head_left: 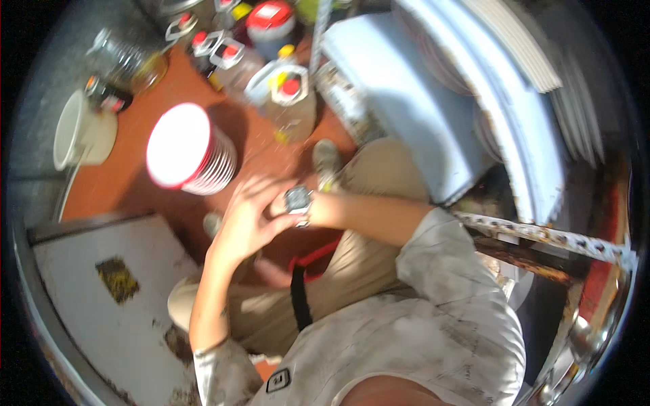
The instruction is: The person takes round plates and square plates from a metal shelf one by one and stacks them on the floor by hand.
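My left hand (pixel 244 221) reaches across my right hand (pixel 277 207), its thumb against the strap of a wristwatch (pixel 298 200) with a dark face. The watch is on my right wrist. The two hands overlap and are blurred, so most of my right hand's fingers are hidden, and whether anything lies between the hands cannot be told. Beyond them, on the reddish-brown floor (pixel 167 91), stands a white ribbed cylinder (pixel 216 162) with a red rim and a bright white top. A red curved edge (pixel 325 256) and a black strap (pixel 300 299) show at my lap.
Several plastic jugs with red caps (pixel 290 109) and a red-lidded container (pixel 270 35) stand ahead. A pale bucket (pixel 94 137), dark bottle (pixel 109 95) and clear jar (pixel 122 61) are at left. A stained white panel (pixel 86 274) lies near left; metal shelving (pixel 546 233) is at right.
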